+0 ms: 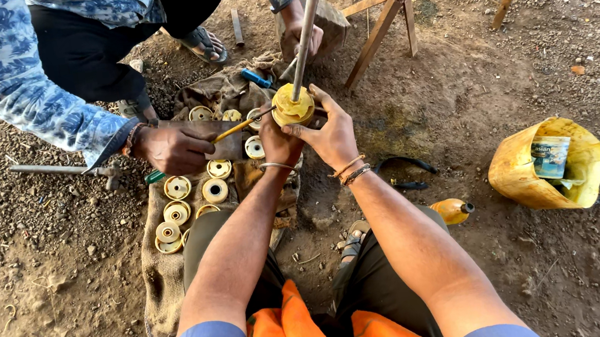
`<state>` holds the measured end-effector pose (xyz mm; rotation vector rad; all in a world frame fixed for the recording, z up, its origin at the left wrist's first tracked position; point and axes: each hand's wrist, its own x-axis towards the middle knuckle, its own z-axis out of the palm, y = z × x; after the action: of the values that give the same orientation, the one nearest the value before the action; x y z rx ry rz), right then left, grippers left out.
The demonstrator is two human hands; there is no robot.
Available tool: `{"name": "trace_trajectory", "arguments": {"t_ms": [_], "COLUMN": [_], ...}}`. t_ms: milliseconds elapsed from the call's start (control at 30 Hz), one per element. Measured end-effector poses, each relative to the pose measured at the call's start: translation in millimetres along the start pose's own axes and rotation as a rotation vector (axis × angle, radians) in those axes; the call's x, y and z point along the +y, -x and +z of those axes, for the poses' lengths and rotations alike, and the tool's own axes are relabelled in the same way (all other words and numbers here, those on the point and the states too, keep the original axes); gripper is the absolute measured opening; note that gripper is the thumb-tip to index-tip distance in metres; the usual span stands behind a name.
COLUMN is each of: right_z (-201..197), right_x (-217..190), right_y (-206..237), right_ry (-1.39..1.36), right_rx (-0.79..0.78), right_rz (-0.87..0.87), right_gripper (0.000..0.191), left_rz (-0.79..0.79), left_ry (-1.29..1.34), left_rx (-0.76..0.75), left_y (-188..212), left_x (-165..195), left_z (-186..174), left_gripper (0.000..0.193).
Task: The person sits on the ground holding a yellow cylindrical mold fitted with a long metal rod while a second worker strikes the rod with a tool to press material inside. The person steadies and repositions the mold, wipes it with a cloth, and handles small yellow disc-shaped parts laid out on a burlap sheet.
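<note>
You've got both hands, left hand (278, 142) and right hand (330, 136), clamped around the yellow plastic bushing (291, 107) on the metal rod (305, 31), just above the burlap sack (157, 271); it looks stiff, light and maybe greasy, so hold its rim.

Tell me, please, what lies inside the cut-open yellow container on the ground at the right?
Inside the cut-open yellow container stands a small tin can, with a pale scrap below it. The container's wall hides the can's base and whatever else lies at the bottom.
</note>
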<state>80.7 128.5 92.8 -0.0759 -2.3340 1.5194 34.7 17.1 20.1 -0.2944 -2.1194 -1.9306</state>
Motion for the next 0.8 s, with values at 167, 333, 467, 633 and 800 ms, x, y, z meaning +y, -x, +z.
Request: {"name": "trace_trajectory", "arguments": {"t_ms": [167,333,467,633,800], "right_z": [4,-2,-11,-26,-37], "right_x": [8,15,5,-20,-46], "right_y": [-5,-13,-21,-29,-38], "right_ry": [0.002,0.082,-0.156,-0.49,-0.603], "right_rx": [0.009,0.05,0.033,0.036,0.091], "right_rz": [0.016,-0.141,-0.054,-0.021,-0.133], "right_gripper": [0.08,0.069,0.072,0.074,0.068], "left_rz": [0.009,-0.019,-0.047,-0.106,0.037], "left_ry": [0.184,0.407,0.361,0.187,-0.113], "left_rx": [-0.063,-0.093,-0.152,-0.117,-0.039], "left_y": [5,3,4,8,9], "left_x": [4,-3,-8,-6,-1], "left_z": [1,5,6,10,13], "left_gripper": [0.058,0.069,0.063,0.074,0.084]}}
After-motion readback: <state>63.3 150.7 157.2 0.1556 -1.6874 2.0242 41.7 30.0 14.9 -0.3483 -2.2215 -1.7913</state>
